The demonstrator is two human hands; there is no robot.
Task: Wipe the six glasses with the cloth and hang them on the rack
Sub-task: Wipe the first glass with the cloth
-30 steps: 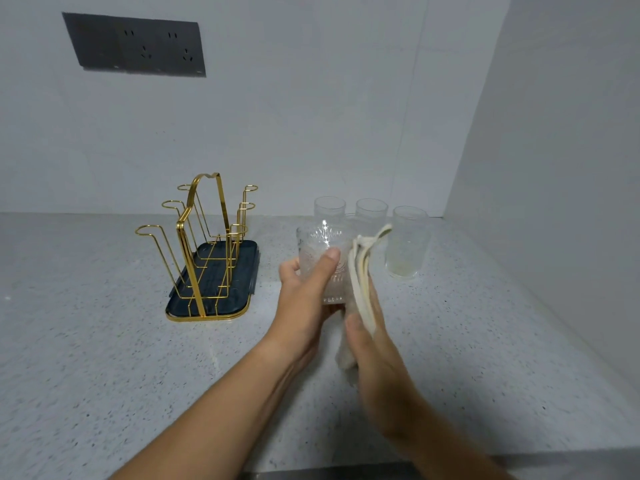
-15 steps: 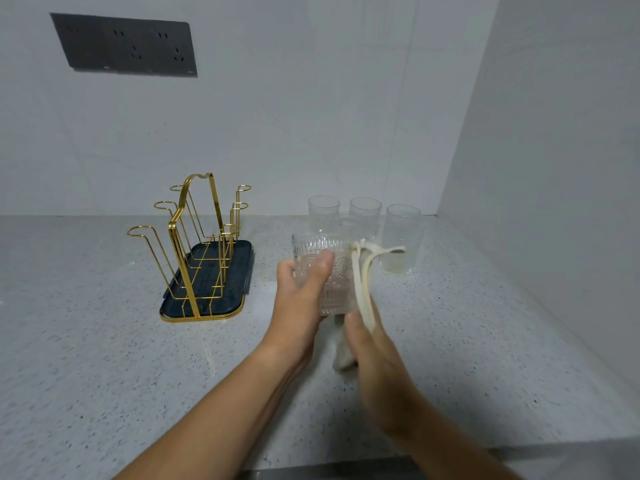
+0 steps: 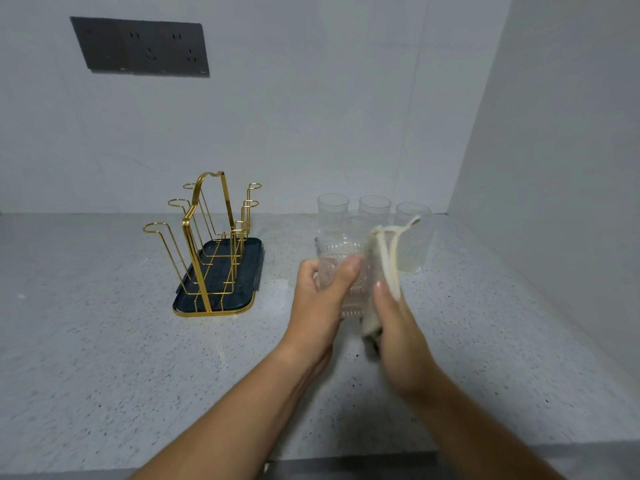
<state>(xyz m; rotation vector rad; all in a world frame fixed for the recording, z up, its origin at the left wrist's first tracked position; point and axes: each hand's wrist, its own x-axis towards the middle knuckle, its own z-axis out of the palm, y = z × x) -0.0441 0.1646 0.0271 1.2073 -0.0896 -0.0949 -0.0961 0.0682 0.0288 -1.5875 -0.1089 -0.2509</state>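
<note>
Rubbing hard, the cloth [image 3: 385,268] clutched in my right grip [image 3: 398,327] could wrench the glass [image 3: 337,252] from my clasping left grip [image 3: 320,299].

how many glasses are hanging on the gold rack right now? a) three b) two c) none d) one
C: the rack has all prongs bare; the left hand grips one glass, the right hand holds the cloth against it, and the other glasses stand on the counter.
</note>
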